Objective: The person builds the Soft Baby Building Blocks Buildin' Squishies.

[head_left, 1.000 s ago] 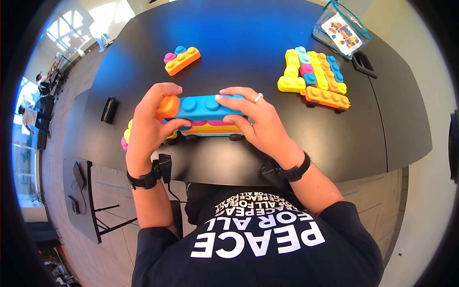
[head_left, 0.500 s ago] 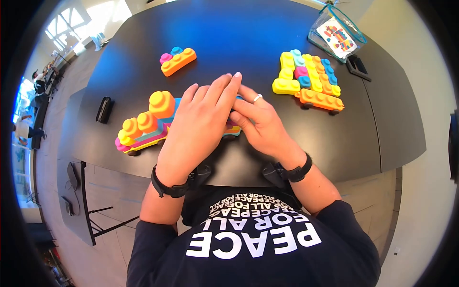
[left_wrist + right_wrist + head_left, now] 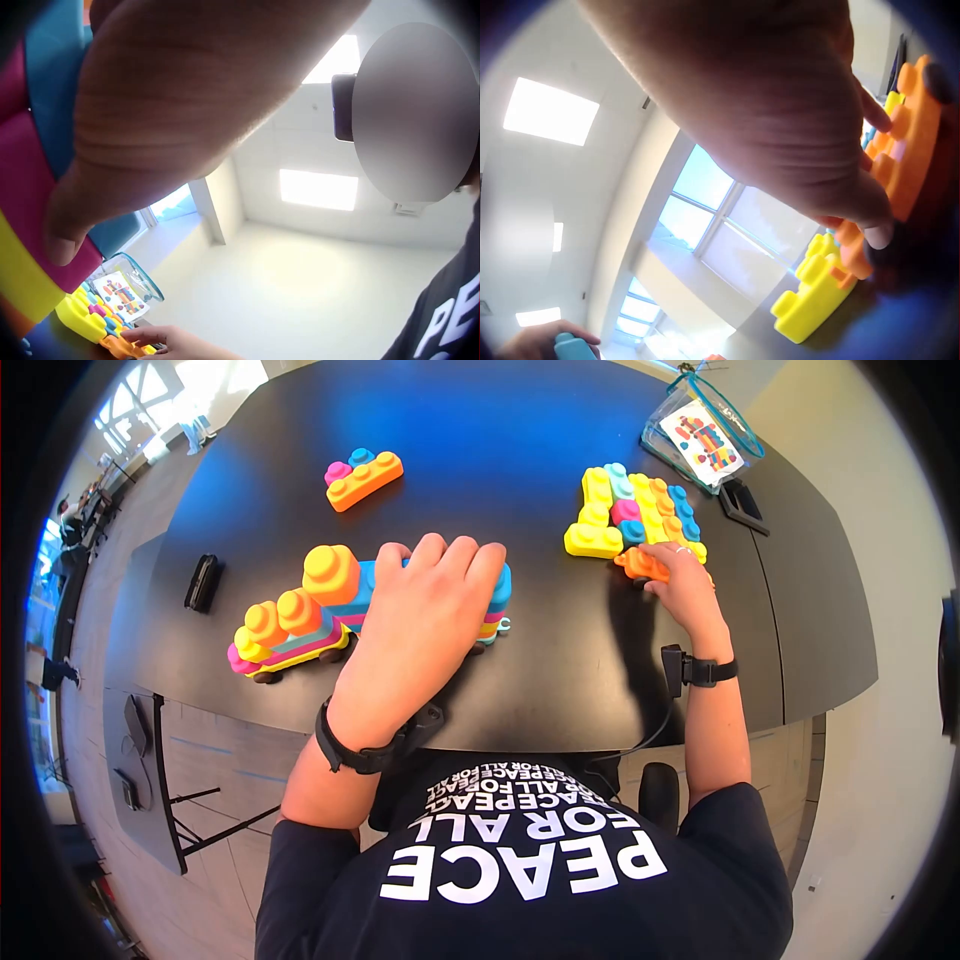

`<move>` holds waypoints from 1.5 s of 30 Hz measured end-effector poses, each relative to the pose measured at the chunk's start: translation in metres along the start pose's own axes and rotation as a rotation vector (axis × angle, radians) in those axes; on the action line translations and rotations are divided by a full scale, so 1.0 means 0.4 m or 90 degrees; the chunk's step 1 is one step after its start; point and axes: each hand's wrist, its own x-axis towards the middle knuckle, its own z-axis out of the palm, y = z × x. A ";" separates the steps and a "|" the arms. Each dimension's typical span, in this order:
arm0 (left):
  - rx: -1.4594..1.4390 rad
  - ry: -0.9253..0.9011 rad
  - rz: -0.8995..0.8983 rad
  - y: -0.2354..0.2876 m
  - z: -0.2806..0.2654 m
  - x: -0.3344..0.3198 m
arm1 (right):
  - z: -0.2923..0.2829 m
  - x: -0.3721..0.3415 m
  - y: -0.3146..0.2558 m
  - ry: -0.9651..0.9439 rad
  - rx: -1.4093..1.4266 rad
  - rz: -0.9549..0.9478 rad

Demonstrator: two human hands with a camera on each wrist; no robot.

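A toy train of stacked blocks (image 3: 331, 572), with wheels beneath, stands on the dark table in the head view. My left hand (image 3: 420, 600) grips its taller blue-topped end from above. In the left wrist view the thumb presses the magenta block (image 3: 37, 180) on its side. Over on the right, my right hand (image 3: 690, 590) holds an orange wheeled block (image 3: 638, 565), partly hidden under the fingers. Seen from the right wrist, the thumb lies beside a wheel of the orange block (image 3: 911, 142), with fingers on its far side.
Yellow, orange and blue blocks (image 3: 594, 540) lie grouped just beyond my right hand. Farther back stand a clear zip bag (image 3: 690, 440) and a black tray (image 3: 745, 510). An orange block (image 3: 365, 484) with smaller blocks lies back left; a black case (image 3: 203, 582) is at far left.
My right hand has left the train and moved right onto the orange wheeled block. My left hand shifted from the train's orange block to its blue-topped end, and a light blue hook now shows there.
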 end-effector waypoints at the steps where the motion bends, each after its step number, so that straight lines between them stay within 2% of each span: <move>1: 0.001 0.007 0.006 -0.001 0.000 -0.001 | 0.001 0.001 0.004 -0.008 0.001 0.005; 2: 0.003 0.015 0.012 -0.005 0.000 -0.002 | 0.001 0.002 0.005 -0.015 0.002 0.010; 6: -0.033 0.052 0.036 -0.029 -0.011 -0.012 | 0.013 -0.032 -0.046 -0.045 0.139 -0.100; 8: -0.091 0.051 0.025 -0.040 -0.029 -0.014 | 0.006 -0.062 -0.125 -0.063 0.151 -0.127; 10: -0.133 0.053 0.020 -0.050 -0.044 -0.015 | 0.026 -0.081 -0.167 -0.058 0.169 -0.193; 16: -0.158 0.046 0.027 -0.061 -0.055 -0.016 | 0.116 -0.098 -0.263 -0.038 0.318 -0.265; 20: -0.125 0.029 0.002 -0.065 -0.053 -0.016 | 0.111 -0.089 -0.273 -0.086 0.337 -0.236; 27: -0.117 0.006 0.034 -0.064 -0.051 -0.023 | 0.124 -0.080 -0.289 -0.082 0.346 -0.257; 38: -0.131 -0.009 0.021 -0.080 -0.057 -0.023 | 0.129 -0.068 -0.305 -0.094 0.366 -0.265; 45: -0.108 -0.042 -0.008 -0.065 -0.058 -0.012 | 0.125 -0.068 -0.310 -0.048 0.344 -0.281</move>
